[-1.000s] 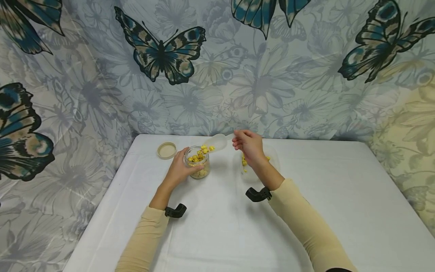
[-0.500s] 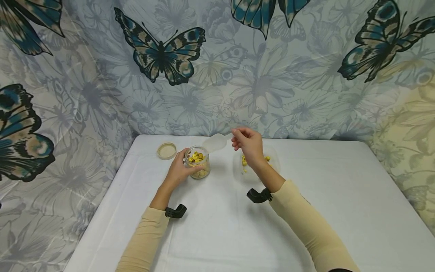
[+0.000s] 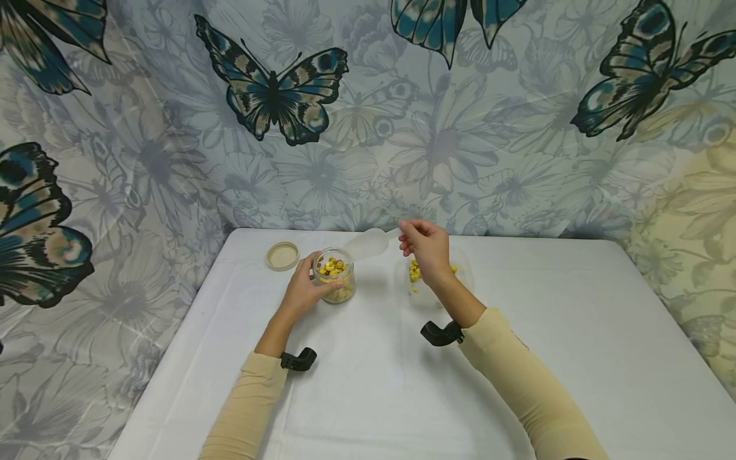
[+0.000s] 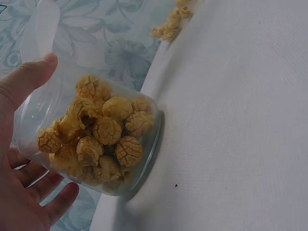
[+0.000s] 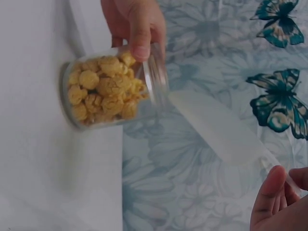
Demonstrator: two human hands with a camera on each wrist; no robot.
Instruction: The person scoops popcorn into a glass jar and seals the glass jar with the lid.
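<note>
A glass jar [image 3: 340, 292] stands on the table, and my left hand [image 3: 303, 287] grips it from the left, thumb across the near side. Caramel-coloured popcorn [image 4: 106, 130] fills much of the jar, as the left wrist view shows. My right hand [image 3: 428, 252] pinches the thin handle of a translucent white scoop [image 3: 370, 245]. The scoop slants down to the left, its tip at the jar's mouth. No popcorn lies on the scoop's visible face in the right wrist view [image 5: 219, 130].
Beneath my right forearm is a clear plastic tub [image 3: 422, 300] with more popcorn [image 3: 414, 271], partly hidden by the hand. A round lid [image 3: 282, 256] lies left of the jar. The white-clothed table [image 3: 368, 383] ends at a butterfly-print backdrop [image 3: 443, 147].
Popcorn on the scoop's tip has dropped into the jar, leaving the scoop bare. My right hand has shifted slightly right with the scoop; the left hand stays on the jar.
</note>
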